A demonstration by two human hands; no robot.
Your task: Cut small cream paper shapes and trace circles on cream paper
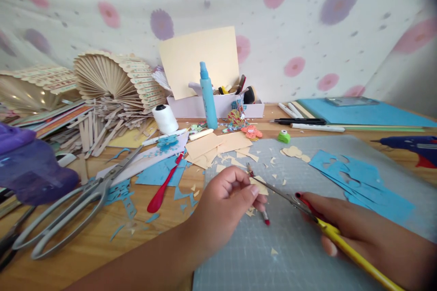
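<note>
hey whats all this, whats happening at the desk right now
A person's left hand pinches a small piece of cream paper, and their right hand grips yellow-handled scissors, blade tips at the paper. Cream scraps litter the grey cutting mat. Cut blue sheets lie on its right side, and larger grey scissors rest off to the left.

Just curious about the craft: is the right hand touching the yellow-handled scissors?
Touching: in the head view, the right hand grips the yellow-handled scissors by the handle.
</note>
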